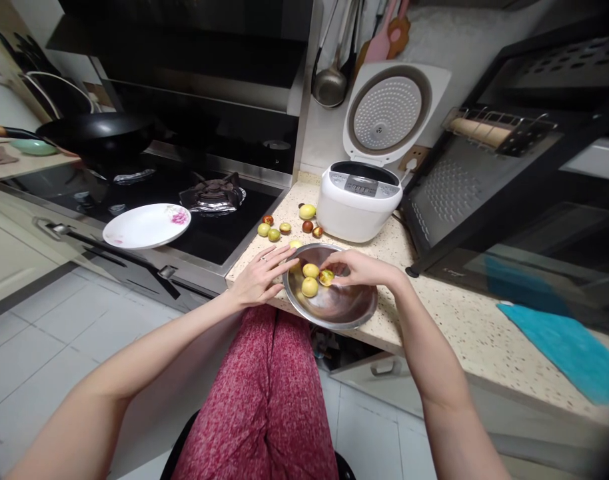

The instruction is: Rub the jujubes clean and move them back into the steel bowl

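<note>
A metal bowl (342,308) stands at the counter's front edge. My right hand (360,268) reaches into it, thumb and fingers closed on a yellow-green jujube with brown patches (326,277). Two yellowish jujubes, one nearer the back (311,270) and one nearer me (309,287), lie in the bowl beside it. My left hand (260,277) is open, fingers stretched out with their tips at the bowl's left rim. Just behind the bowl, another pale fruit (295,244) is partly hidden. Several more green and reddish-brown jujubes (274,235) are scattered over the counter beyond.
A white rice cooker (357,207) with its lid raised stands behind the bowl. To the left, a flowered plate (139,227) rests on the stove's front edge, near a burner (217,193) and a black wok (99,130). At right are a dark oven (484,200) and a blue cloth (559,347).
</note>
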A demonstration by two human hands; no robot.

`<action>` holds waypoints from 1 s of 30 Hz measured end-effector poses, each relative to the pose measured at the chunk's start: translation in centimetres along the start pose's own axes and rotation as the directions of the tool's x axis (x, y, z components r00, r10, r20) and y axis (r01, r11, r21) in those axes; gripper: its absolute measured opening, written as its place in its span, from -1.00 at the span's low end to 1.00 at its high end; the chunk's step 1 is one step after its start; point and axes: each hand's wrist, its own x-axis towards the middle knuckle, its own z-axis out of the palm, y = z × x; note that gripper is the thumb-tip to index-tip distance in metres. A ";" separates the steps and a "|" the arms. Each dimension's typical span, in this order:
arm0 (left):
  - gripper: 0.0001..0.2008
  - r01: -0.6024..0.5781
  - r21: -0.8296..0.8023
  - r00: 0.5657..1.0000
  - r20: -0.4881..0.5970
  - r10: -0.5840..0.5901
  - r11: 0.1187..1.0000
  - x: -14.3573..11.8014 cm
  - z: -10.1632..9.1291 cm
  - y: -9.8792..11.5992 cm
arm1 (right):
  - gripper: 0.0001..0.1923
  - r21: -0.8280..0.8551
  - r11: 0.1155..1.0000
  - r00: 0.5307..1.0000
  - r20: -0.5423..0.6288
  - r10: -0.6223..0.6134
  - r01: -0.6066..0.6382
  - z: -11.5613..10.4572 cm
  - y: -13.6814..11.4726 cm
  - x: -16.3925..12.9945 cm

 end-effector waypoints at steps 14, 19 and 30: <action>-0.48 0.221 -0.063 0.970 -0.092 -0.226 0.973 0.7 -0.1 0.8 | -0.65 0.007 0.995 0.994 -0.035 0.103 -0.103 -0.3 -0.2 -0.1; -0.51 0.348 -0.167 0.918 -0.138 -0.372 0.922 0.6 -0.3 0.7 | -0.65 0.043 0.996 0.994 -0.074 0.082 -0.079 -0.4 -0.3 0.0; -0.35 0.414 -0.033 0.910 -0.010 -0.414 0.910 0.7 -0.2 0.3 | -0.69 0.053 0.998 0.971 -0.238 0.035 -0.023 -0.3 -0.1 0.3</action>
